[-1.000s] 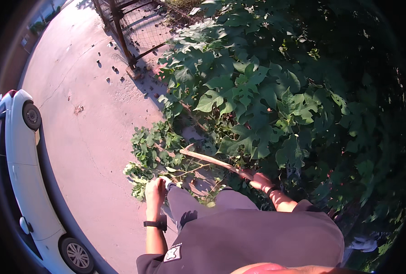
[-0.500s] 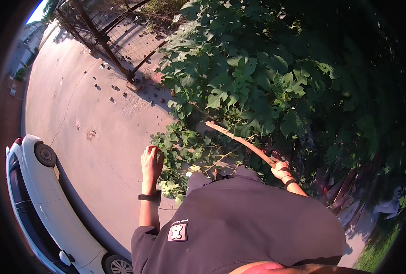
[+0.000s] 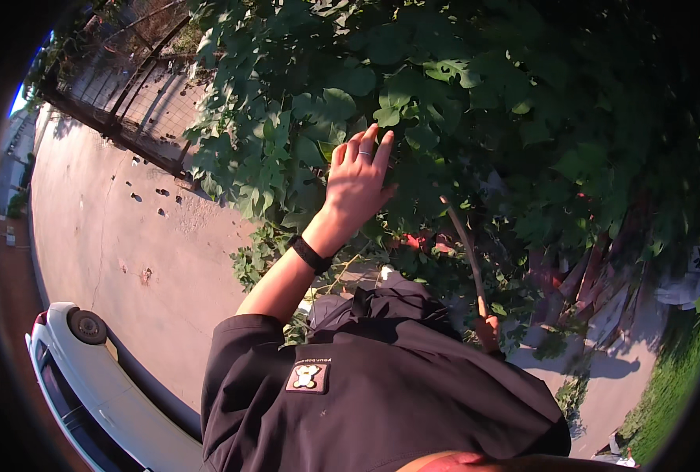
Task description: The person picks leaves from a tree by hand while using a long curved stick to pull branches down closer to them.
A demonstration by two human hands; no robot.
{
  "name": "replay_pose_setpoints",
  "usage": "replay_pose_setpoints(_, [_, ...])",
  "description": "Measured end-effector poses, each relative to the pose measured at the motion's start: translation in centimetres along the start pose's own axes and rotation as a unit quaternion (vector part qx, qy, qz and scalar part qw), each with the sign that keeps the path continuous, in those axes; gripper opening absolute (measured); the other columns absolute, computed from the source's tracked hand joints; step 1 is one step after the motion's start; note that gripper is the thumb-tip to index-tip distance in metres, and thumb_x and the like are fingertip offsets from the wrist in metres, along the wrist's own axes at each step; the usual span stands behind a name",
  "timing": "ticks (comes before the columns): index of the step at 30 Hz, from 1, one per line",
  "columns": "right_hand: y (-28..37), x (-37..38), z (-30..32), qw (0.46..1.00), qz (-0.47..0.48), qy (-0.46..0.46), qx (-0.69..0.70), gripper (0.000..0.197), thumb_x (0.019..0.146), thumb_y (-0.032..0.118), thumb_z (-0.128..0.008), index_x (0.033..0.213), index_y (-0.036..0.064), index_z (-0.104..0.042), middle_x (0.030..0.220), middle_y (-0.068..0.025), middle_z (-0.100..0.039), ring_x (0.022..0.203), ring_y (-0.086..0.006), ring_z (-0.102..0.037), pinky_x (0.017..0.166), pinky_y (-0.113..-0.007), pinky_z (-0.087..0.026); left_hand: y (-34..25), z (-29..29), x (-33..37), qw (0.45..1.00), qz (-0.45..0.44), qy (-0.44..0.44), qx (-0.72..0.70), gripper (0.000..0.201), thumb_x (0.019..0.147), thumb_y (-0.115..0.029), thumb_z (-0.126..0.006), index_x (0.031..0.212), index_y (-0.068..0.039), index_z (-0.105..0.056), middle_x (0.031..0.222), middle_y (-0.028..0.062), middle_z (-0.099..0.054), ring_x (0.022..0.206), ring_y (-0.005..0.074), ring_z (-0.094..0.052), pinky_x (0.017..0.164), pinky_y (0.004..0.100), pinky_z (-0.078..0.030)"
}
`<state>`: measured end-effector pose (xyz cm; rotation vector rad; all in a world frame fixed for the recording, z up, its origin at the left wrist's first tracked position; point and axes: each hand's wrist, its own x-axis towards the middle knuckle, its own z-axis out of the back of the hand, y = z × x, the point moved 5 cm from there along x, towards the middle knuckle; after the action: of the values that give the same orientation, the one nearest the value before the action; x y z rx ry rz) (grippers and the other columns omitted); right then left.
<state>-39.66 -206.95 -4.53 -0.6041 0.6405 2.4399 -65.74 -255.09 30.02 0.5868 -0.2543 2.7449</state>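
Observation:
My left hand (image 3: 358,175) reaches forward with its fingers stretched out, right at the leaves of a dense climbing vine (image 3: 303,126). Whether the fingertips touch a leaf I cannot tell. A ring and a dark wristband (image 3: 311,254) are on that hand and wrist. Low on the right, my right hand (image 3: 488,332) is in shade, closed round the lower end of a long wooden stick (image 3: 470,256). The stick points up and forward, its far end against the foliage. Cut or trailing vine stems (image 3: 342,271) lie by my legs.
A rusty mesh gate (image 3: 122,126) stands at the far left. On the left, a white car (image 3: 114,401) is parked on the concrete (image 3: 130,236). Reddish and pale debris (image 3: 594,291) leans beneath the vine at the right, beside a grass strip (image 3: 668,393).
My left hand has risen forward and right, from above the concrete to the leaves. My right hand still grips the stick, which now stands steeper. The view has turned rightward.

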Motion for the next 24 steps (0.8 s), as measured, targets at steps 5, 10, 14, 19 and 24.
replay_pose_setpoints(5, [-2.6, 5.1, 4.0, 1.0, -0.005, 0.008, 0.012, 0.034, 0.076, 0.029, -0.069, 0.088, -0.0027, -0.068, 0.077, -0.0221, -0.068, 0.076, -0.0374, -0.069, 0.065, -0.047, -0.052, 1.3, -8.6, 0.0, 0.975, 0.098, 0.157, 0.119, 0.065, 0.079, -0.007, -0.061, 0.142, -0.004, -0.043, 0.114, 0.014, -0.063, 0.109, 0.0258, -0.059, 0.088, 0.0404, -0.045])
replay_pose_setpoints(10, [-1.2, 11.2, 7.3, 0.998, 0.057, -0.033, 0.0, 0.033, 0.077, 0.028, -0.068, 0.083, -0.0046, -0.066, 0.069, -0.0227, -0.065, 0.069, -0.0407, -0.066, 0.06, -0.048, -0.048, 4.0, -11.1, -4.4, 0.956, 0.149, 0.251, 0.018, 0.054, 0.079, -0.013, -0.066, 0.131, -0.005, -0.054, 0.121, 0.0146, -0.06, 0.118, 0.0322, -0.055, 0.097, 0.0442, -0.042])
replay_pose_setpoints(14, [1.6, 12.8, 8.8, 0.991, 0.126, -0.041, 0.01, 0.035, 0.078, 0.026, -0.068, 0.082, -0.0074, -0.062, 0.068, -0.0241, -0.062, 0.07, -0.0419, -0.065, 0.061, -0.049, -0.046, 1.0, -3.6, -2.8, 0.984, 0.128, 0.12, -0.039, 0.066, 0.077, -0.032, -0.076, 0.134, -0.007, -0.052, 0.132, 0.012, -0.055, 0.126, 0.0322, -0.046, 0.106, 0.0471, -0.034])
replay_pose_setpoints(19, [5.1, 14.4, 7.9, 0.985, 0.172, -0.002, 0.022, 0.034, 0.078, 0.026, -0.069, 0.082, -0.0073, -0.062, 0.068, -0.0238, -0.063, 0.072, -0.0422, -0.065, 0.062, -0.049, -0.046, -0.3, 6.2, -4.2, 0.986, 0.161, -0.038, 0.009, 0.074, 0.077, -0.022, -0.078, 0.14, -0.004, -0.044, 0.142, 0.0134, -0.047, 0.13, 0.033, -0.043, 0.109, 0.0475, -0.031])
replay_pose_setpoints(24, [6.0, 12.9, 9.0, 0.996, 0.086, 0.031, -0.018, 0.033, 0.077, 0.025, -0.07, 0.081, -0.0073, -0.063, 0.069, -0.0225, -0.064, 0.072, -0.0424, -0.065, 0.063, -0.049, -0.047, -3.5, 19.3, -3.9, 0.925, 0.03, -0.379, -0.015, 0.075, 0.09, -0.047, -0.065, 0.144, -0.002, -0.039, 0.145, 0.023, -0.042, 0.131, 0.0422, -0.043, 0.109, 0.0524, -0.037])
